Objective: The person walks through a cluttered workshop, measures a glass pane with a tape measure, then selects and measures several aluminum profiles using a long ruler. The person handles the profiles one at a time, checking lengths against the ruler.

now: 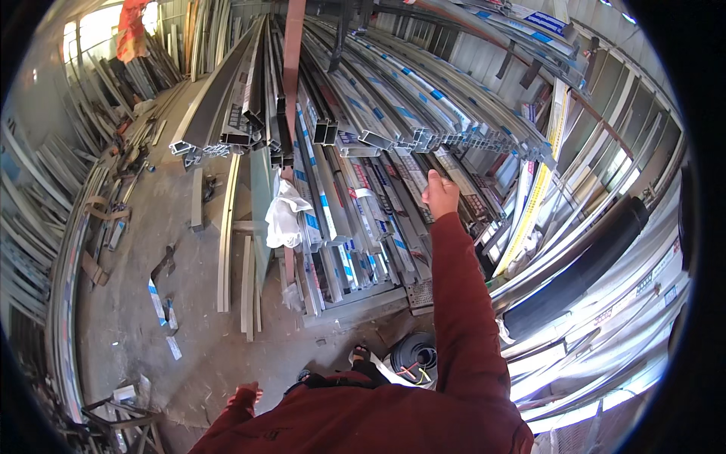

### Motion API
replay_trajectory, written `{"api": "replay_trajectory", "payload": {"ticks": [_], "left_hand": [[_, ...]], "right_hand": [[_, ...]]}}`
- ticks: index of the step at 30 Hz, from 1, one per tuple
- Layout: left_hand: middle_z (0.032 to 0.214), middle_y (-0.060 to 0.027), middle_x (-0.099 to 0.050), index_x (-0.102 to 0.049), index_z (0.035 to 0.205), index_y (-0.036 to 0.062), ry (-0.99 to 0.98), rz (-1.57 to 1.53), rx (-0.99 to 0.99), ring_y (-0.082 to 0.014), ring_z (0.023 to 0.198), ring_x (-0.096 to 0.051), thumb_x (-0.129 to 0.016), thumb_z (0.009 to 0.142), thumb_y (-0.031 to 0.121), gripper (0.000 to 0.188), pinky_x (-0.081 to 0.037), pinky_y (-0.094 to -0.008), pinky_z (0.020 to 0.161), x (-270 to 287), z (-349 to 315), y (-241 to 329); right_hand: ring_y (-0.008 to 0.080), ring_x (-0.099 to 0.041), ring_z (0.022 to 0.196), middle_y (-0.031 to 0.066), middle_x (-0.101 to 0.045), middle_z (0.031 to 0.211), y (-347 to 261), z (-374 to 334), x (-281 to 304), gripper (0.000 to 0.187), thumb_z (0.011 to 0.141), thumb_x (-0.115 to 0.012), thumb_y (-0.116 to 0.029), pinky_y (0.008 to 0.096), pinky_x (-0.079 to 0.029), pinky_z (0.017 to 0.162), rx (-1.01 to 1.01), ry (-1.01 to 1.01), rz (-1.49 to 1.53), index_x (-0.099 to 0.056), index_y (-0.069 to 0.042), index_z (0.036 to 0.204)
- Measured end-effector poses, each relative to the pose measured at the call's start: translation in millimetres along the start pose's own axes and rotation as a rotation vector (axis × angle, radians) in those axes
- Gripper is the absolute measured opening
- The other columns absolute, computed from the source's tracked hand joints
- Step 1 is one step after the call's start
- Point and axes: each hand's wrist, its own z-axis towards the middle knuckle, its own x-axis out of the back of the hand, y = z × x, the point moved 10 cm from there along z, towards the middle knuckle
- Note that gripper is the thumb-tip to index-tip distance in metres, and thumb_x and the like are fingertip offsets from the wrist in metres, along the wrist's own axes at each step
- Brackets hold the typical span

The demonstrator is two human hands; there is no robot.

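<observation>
Head view | right grip [442, 195] curled, nothing visible inside, near long metal profiles [412, 174] | left grip [249, 392] loosely spread | profiles likely stiff, slick, sharp-ended; take hold mid-length

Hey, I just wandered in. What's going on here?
Someone in dark red sleeves is at a rack of long metal profiles, reaching out with the right hand. Its fingers are curled in front of the lower stack; whether they touch or grip anything is hard to tell. The left hand is low beside the body, away from the rack. A black coil lies on the floor near the person's feet.
</observation>
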Motion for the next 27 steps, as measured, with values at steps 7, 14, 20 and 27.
{"api": "replay_trajectory", "payload": {"ticks": [7, 14, 20, 27], "left_hand": [[0.081, -0.0130, -0.067, -0.064, 0.084, -0.0002, 0.097, 0.003, 0.050, -0.0225, 0.067, -0.061, -0.042, 0.086, 0.031, 0.039, -0.049, -0.0350, 0.059, 17.5, -24.3, -15.2], [0.081, -0.0121, -0.067, -0.063, 0.084, 0.0013, 0.143, 0.020, -0.006, -0.0225, 0.069, -0.062, -0.041, 0.087, 0.031, 0.037, -0.049, -0.0353, 0.061, -7.6, -28.3, 23.7], [0.082, -0.0114, -0.067, -0.063, 0.084, 0.0026, 0.188, 0.043, -0.057, -0.0225, 0.070, -0.062, -0.040, 0.087, 0.031, 0.036, -0.049, -0.0356, 0.063, -62.3, -36.5, 61.2], [0.083, -0.0105, -0.067, -0.062, 0.084, 0.0042, 0.165, 0.179, -0.106, -0.0224, 0.072, -0.063, -0.039, 0.088, 0.030, 0.035, -0.049, -0.0359, 0.066, -188.2, -47.8, 97.0]], "right_hand": [[0.0108, -0.048, 0.043, 0.0035, -0.052, 0.050, 24.3, 24.6, 14.5, 0.046, 0.092, -0.051, -0.031, 0.0251, -0.042, 0.044, -0.063, 0.036, 0.022, -0.050, -0.003, 0.055], [0.0104, -0.049, 0.045, 0.0041, -0.054, 0.057, 75.6, 74.2, 39.9, 0.038, 0.092, -0.049, -0.030, 0.0248, -0.039, 0.041, 0.000, 0.124, 0.070, -0.052, -0.003, 0.065], [0.0123, -0.055, 0.050, 0.0054, -0.060, 0.067, 129.4, 138.7, 69.9, 0.021, 0.087, -0.050, -0.017, 0.0277, -0.044, 0.047, 0.081, 0.143, -0.050, -0.059, -0.001, 0.078], [0.0252, -0.065, 0.079, 0.0125, -0.067, 0.085, 184.1, 203.2, 74.8, 0.024, 0.086, -0.054, -0.023, 0.0330, -0.049, 0.071, 0.152, -0.002, -0.245, -0.063, -0.003, 0.094]]}}
